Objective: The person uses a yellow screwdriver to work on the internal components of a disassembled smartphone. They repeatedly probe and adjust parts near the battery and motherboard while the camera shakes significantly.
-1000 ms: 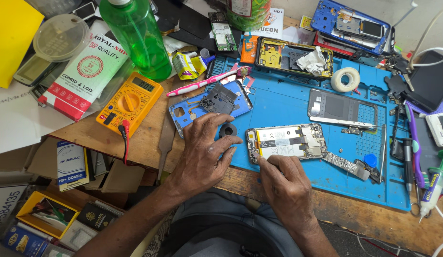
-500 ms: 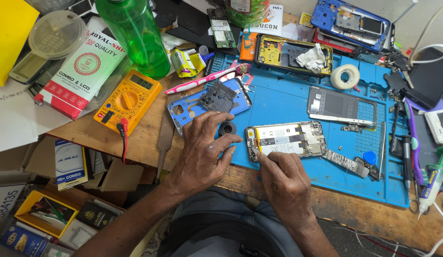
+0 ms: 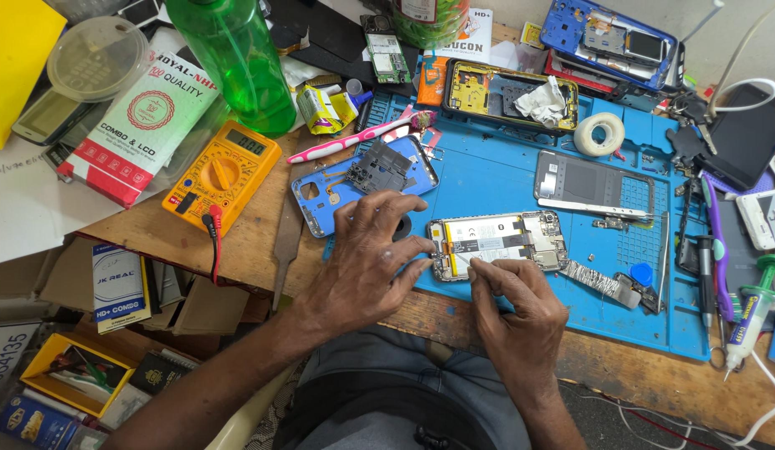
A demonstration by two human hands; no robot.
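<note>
Opened phone (image 3: 497, 243) lies flat on the blue repair mat (image 3: 487, 179), back off, battery and boards showing. Left hand (image 3: 366, 267) rests beside its left end, fingers spread, fingertips touching the frame's edge. Right hand (image 3: 516, 304) sits at the lower edge, thumb and forefinger pinched together over the board; whether they grip anything is too small to tell. Just above the left hand: a blue phone frame (image 3: 362, 179) and a yellow multimeter (image 3: 222, 171).
</note>
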